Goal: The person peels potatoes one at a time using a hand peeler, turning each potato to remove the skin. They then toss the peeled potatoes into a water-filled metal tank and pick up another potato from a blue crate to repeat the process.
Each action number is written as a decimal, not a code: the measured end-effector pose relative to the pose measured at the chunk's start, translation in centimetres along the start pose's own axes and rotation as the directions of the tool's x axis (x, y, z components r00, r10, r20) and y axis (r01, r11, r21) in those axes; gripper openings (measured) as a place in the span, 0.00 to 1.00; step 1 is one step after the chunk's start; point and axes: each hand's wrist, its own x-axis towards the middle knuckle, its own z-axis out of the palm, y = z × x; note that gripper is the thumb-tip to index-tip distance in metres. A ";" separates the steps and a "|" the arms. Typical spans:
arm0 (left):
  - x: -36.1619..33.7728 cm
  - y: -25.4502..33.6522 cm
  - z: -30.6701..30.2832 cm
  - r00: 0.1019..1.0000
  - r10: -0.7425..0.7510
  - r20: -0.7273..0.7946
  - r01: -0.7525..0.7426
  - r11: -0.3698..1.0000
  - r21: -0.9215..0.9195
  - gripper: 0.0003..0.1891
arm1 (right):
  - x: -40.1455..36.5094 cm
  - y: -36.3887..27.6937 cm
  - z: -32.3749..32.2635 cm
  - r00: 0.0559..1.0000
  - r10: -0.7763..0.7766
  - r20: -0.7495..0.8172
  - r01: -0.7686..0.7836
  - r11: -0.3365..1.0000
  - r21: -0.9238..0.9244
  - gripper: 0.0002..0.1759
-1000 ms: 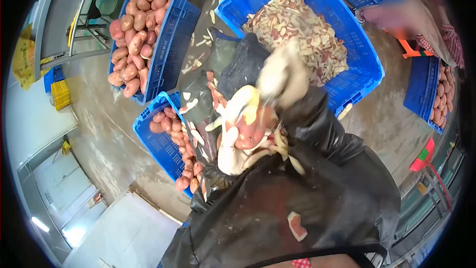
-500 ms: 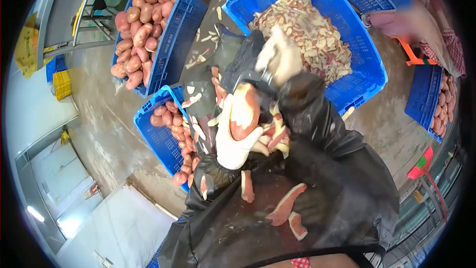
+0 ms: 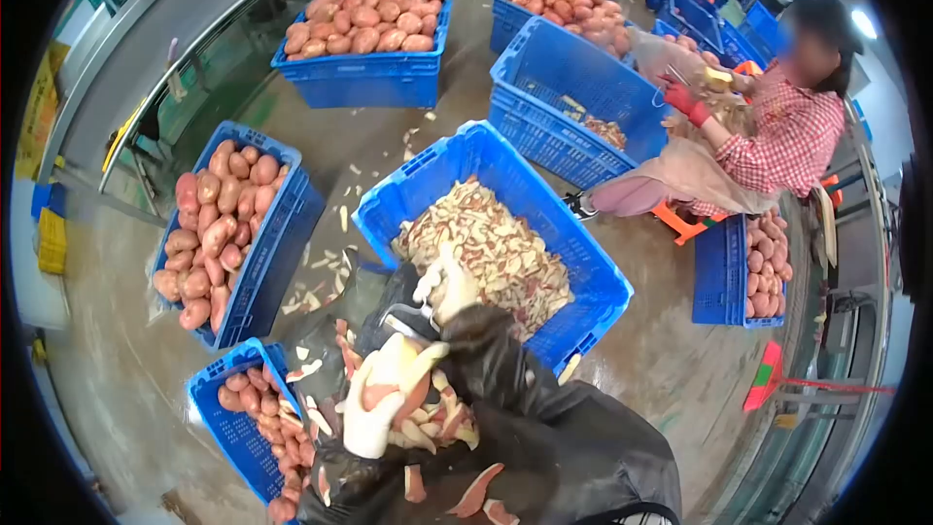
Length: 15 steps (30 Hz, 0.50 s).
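My left hand (image 3: 367, 423), in a white glove, is closed around a partly peeled potato (image 3: 394, 362) above my lap. The potato shows pale flesh with some reddish skin left. My right hand (image 3: 455, 292), also in a white glove, grips a silvery peeler (image 3: 412, 319) just beyond the potato; its details are blurred. Loose potato peelings (image 3: 457, 418) lie below and beside my left hand. More strips rest on my black apron (image 3: 593, 447). In front of my right hand stands a blue crate (image 3: 598, 287) holding many peelings.
A crate of unpeeled potatoes (image 3: 219, 233) stands left, and a smaller blue crate (image 3: 219, 418) sits by my left side. Another potato crate (image 3: 364, 73) is farther ahead. At right, a co-worker in a checked shirt (image 3: 787, 131) sits beside a blue crate (image 3: 559, 126). Scraps litter the wet floor.
The view has tilted up and shifted, showing the co-worker and more crates. My left hand still holds the potato; my right hand remains close beyond it with the peeler.
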 end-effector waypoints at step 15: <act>1.0 -4.3 -2.1 0.992 -0.040 0.123 0.070 0.965 -0.251 0.44 | -2.8 -2.3 2.3 0.938 -0.343 -0.054 0.346 0.936 0.056 0.15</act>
